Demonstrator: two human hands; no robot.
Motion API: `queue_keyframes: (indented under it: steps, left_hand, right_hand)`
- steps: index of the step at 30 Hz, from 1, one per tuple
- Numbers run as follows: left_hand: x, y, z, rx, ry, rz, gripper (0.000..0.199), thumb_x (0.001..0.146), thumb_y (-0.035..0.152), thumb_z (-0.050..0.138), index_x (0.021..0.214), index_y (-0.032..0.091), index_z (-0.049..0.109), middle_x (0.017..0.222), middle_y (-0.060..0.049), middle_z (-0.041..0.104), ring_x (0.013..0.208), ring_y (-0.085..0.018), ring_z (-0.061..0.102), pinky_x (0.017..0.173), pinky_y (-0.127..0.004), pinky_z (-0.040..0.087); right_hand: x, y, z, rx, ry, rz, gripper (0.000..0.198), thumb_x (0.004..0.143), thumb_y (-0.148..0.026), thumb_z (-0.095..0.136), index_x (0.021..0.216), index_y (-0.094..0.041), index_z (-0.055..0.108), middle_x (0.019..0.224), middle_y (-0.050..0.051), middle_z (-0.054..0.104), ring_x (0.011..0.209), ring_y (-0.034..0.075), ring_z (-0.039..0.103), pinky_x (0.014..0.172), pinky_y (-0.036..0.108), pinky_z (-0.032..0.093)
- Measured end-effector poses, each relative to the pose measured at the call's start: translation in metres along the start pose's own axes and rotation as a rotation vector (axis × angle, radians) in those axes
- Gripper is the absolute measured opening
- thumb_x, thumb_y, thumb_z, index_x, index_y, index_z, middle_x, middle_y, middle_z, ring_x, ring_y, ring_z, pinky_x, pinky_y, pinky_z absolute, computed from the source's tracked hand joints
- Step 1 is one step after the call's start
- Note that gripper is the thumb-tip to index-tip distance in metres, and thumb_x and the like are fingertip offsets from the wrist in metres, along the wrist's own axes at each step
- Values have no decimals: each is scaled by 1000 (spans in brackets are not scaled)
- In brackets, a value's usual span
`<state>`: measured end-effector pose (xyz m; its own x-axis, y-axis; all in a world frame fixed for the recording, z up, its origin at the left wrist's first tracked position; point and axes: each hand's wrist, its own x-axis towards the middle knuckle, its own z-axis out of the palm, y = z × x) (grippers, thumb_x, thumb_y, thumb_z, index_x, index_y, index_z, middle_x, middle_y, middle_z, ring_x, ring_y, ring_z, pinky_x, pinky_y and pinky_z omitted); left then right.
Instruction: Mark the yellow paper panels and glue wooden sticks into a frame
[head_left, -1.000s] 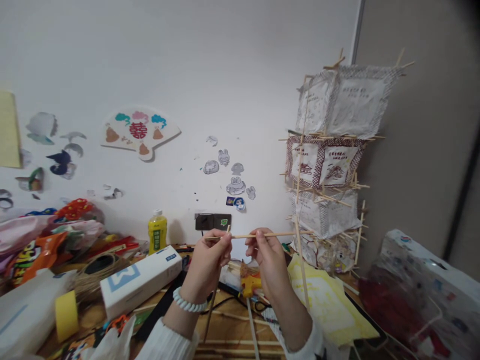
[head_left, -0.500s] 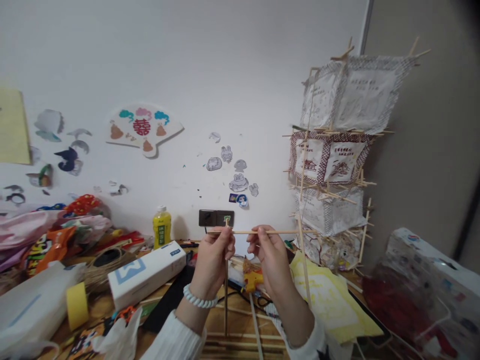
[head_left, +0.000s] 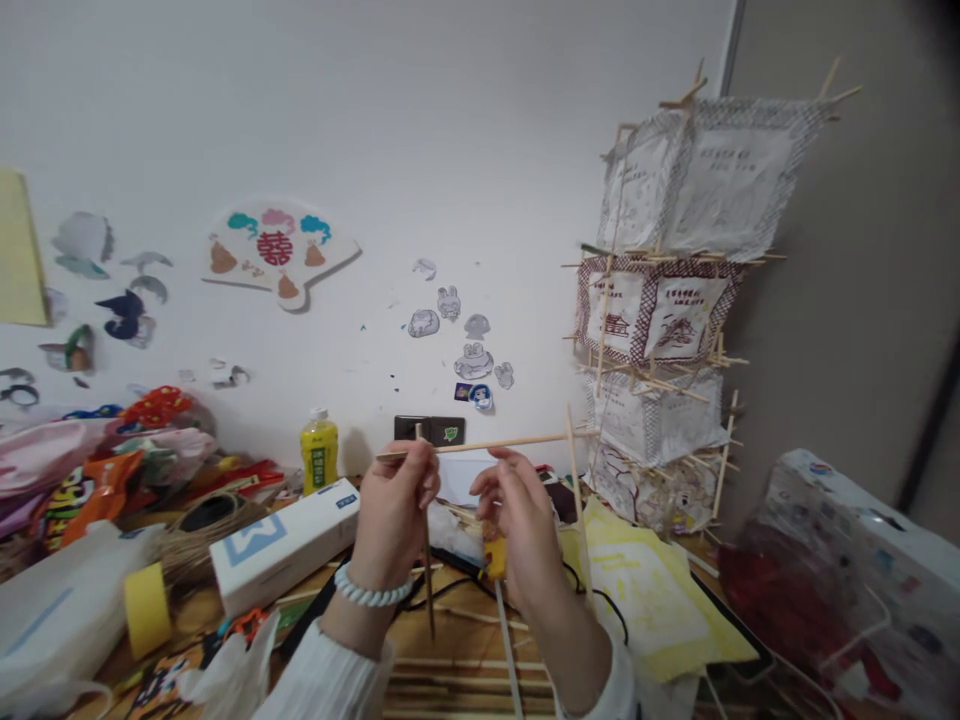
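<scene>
My left hand [head_left: 397, 510], with a pale coiled band on its wrist, pinches a corner of a thin wooden stick frame. There a crosswise stick [head_left: 517, 441] meets an upright stick [head_left: 429, 590] that hangs down below the fingers. At the crosswise stick's right end, another upright stick [head_left: 577, 490] crosses it and leans slightly. My right hand [head_left: 517, 510] is just under the crosswise stick, fingers loosely bent and apart, holding nothing. Whether its fingertips graze the stick, I cannot tell.
A tall tiered paper-and-stick lantern [head_left: 652, 310] stands on the right. Yellow sheets [head_left: 652, 590] lie before it. To the left are a white box [head_left: 285, 550], a yellow tape roll [head_left: 148, 612], twine [head_left: 187, 540] and a drink bottle [head_left: 320, 455]. Loose sticks [head_left: 457, 665] cover the table front.
My right hand has let go of the crosswise stick and dropped slightly below it. My left hand has moved left with the frame, and the crosswise stick now tilts up toward the right.
</scene>
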<state>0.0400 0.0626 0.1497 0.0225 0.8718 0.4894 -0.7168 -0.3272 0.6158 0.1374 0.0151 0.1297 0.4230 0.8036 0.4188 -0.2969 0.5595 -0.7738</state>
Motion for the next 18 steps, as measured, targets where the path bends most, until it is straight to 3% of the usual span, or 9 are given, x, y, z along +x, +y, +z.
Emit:
queue_keyframes:
  steps: [2, 5, 9, 10, 13, 16, 18]
  left_hand:
    - [5, 11, -6, -3, 32, 53, 37, 53, 33, 84, 62, 15, 54, 50, 7, 51, 41, -2, 38, 34, -10, 24]
    - [13, 29, -16, 7, 104, 159, 36, 51, 30, 85, 62, 15, 55, 51, 6, 52, 42, -2, 40, 34, -10, 25]
    - [23, 47, -31, 29, 202, 297, 33, 51, 27, 84, 61, 15, 55, 49, 6, 52, 43, -3, 42, 35, -11, 27]
    - [25, 51, -35, 43, 222, 330, 31, 53, 26, 83, 61, 15, 55, 48, 6, 53, 43, -4, 42, 35, -12, 27]
    - [27, 59, -45, 63, 274, 403, 26, 58, 21, 80, 60, 15, 55, 46, 6, 53, 43, -5, 43, 36, -14, 28]
    - [26, 65, -49, 110, 292, 421, 20, 64, 17, 77, 63, 14, 57, 50, 6, 57, 48, -6, 48, 43, -15, 35]
    - [25, 67, -50, 160, 314, 451, 19, 63, 17, 77, 63, 14, 58, 50, 6, 57, 48, -6, 49, 44, -17, 37]
  right_hand:
    - [-7, 8, 6, -97, -18, 23, 23, 76, -37, 57, 91, -20, 55, 61, -4, 60, 46, 8, 45, 47, 20, 36]
    - [-20, 15, 13, -373, -212, 62, 6, 74, -24, 55, 76, -20, 58, 56, -4, 58, 48, 10, 48, 47, 20, 35]
    - [-28, -14, 4, -720, -500, 0, 11, 72, -20, 57, 62, -19, 62, 55, -1, 60, 53, 12, 52, 49, 22, 35]
    - [-26, -27, -3, -727, -506, 9, 15, 74, -22, 55, 61, -19, 62, 56, -1, 61, 53, 13, 53, 50, 22, 36]
    - [-6, -60, -31, -775, -310, -16, 23, 80, -31, 49, 61, -20, 58, 53, -1, 60, 48, 13, 52, 48, 23, 37]
    - [22, -60, -63, -1201, -205, -113, 18, 80, -30, 52, 69, -19, 62, 70, 5, 68, 67, 18, 61, 58, 26, 41]
    - [34, -37, -78, -1605, -284, 11, 15, 76, -24, 56, 87, -20, 66, 90, 9, 71, 80, 21, 64, 65, 28, 43]
